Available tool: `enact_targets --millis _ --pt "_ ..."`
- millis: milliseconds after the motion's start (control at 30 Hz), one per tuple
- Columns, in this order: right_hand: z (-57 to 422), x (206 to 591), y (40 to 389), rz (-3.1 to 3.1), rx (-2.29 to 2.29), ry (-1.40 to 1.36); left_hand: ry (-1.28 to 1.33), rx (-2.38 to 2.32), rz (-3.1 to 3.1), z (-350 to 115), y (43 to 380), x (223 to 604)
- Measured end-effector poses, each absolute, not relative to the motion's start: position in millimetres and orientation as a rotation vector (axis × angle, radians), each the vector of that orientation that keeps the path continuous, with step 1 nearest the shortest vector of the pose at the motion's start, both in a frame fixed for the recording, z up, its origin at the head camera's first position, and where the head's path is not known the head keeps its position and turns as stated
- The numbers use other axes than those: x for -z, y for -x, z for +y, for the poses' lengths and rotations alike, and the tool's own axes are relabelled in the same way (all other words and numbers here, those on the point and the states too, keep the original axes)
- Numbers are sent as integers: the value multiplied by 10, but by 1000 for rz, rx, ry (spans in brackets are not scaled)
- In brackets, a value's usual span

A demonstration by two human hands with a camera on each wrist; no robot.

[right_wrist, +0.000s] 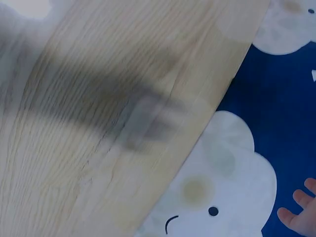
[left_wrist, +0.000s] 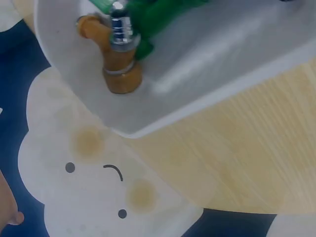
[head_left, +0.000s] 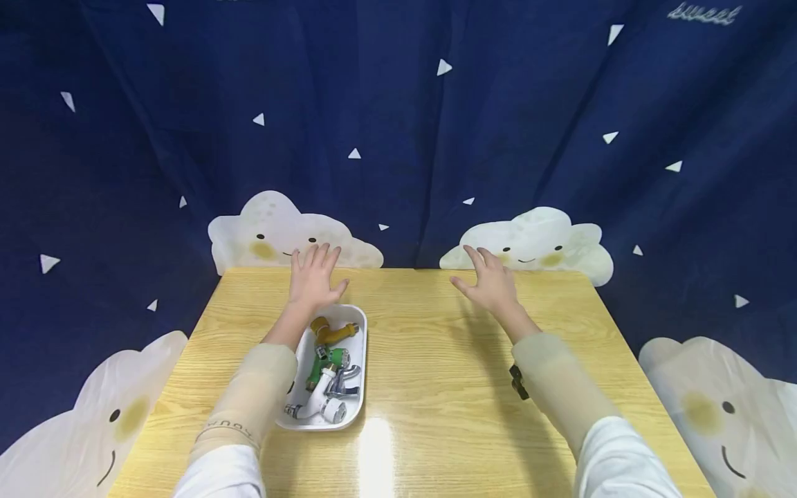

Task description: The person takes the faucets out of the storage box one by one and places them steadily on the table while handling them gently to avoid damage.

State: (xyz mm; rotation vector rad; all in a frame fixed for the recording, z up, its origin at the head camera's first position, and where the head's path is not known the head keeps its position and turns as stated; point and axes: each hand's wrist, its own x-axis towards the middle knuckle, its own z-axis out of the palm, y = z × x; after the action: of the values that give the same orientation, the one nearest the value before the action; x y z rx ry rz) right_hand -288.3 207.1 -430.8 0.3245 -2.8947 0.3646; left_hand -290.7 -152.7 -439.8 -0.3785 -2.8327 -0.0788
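Observation:
My left hand [head_left: 311, 282] is spread above the far end of a white tray [head_left: 364, 360], its fingers straight and holding nothing. Inside the tray lie a yellow-orange faucet [head_left: 336, 335], a green faucet [head_left: 339, 357], a chrome faucet [head_left: 350, 373] and a white faucet [head_left: 319, 395]. Over the right side of the table hovers my right hand [head_left: 492, 282], fingers apart with nothing in them. In the left wrist view the orange faucet [left_wrist: 121, 64] sits in a tray corner with part of the green faucet [left_wrist: 160, 17] beside it. The right wrist view catches just some fingertips at its edge.
The tray stands on the left of a light wooden table [head_left: 429, 387]. Behind the table's far edge hangs a dark blue curtain [head_left: 398, 124] printed with white triangles and smiling clouds. A dark device [head_left: 518, 382] is strapped at the right wrist.

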Motion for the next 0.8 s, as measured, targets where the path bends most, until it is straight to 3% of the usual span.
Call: enact_targets --millis 800 --pt "1355 4698 2560 -2911 -520 -586 328 263 -2833 -1979 2350 4779"
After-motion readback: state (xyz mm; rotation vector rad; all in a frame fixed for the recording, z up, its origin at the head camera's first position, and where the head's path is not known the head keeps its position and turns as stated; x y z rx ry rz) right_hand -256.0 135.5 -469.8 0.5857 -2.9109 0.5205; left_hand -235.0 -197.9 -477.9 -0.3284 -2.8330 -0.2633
